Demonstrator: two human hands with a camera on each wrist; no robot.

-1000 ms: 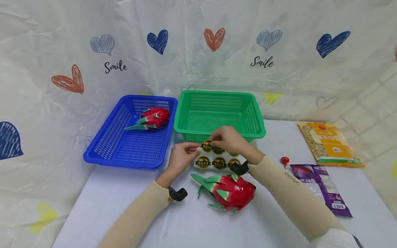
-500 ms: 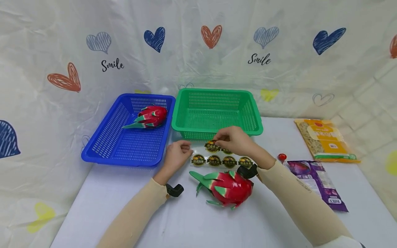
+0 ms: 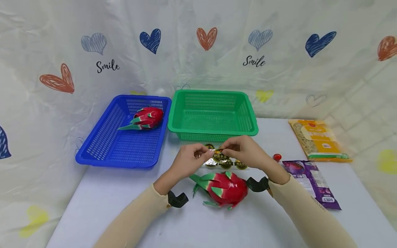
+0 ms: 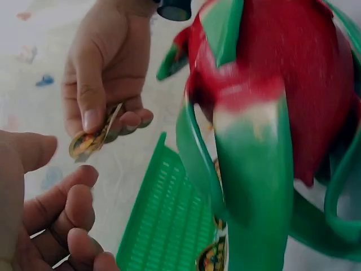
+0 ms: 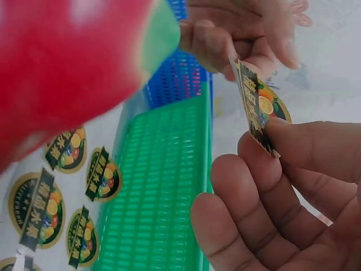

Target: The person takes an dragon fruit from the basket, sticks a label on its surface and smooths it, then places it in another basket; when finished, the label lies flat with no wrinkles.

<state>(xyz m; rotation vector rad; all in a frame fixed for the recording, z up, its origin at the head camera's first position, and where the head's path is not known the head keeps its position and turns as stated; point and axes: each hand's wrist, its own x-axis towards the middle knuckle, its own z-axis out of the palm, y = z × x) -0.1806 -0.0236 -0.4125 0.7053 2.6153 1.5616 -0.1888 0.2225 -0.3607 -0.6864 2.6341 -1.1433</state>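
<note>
Between thumb and index finger my right hand pinches a round black-and-gold fruit sticker, peeled off and seen nearly edge-on in the right wrist view. Facing it, my left hand has its thumb and fingers parted, fingertips right by the sticker's free edge. In the left wrist view a gap shows between that thumb and the index finger. Below both hands lies the sticker sheet, with several more round labels on it. A glossy red dragon fruit with green scales lies just in front of the sheet.
Behind the hands stands a green basket. Left of it, a blue basket holds another dragon fruit. To the right lie a small red round item, a purple packet and a yellow bag.
My right hand has peeled the sticker up from the sheet and lifted it toward me. My left hand has left the sheet's edge and moved right, up to the sticker.
</note>
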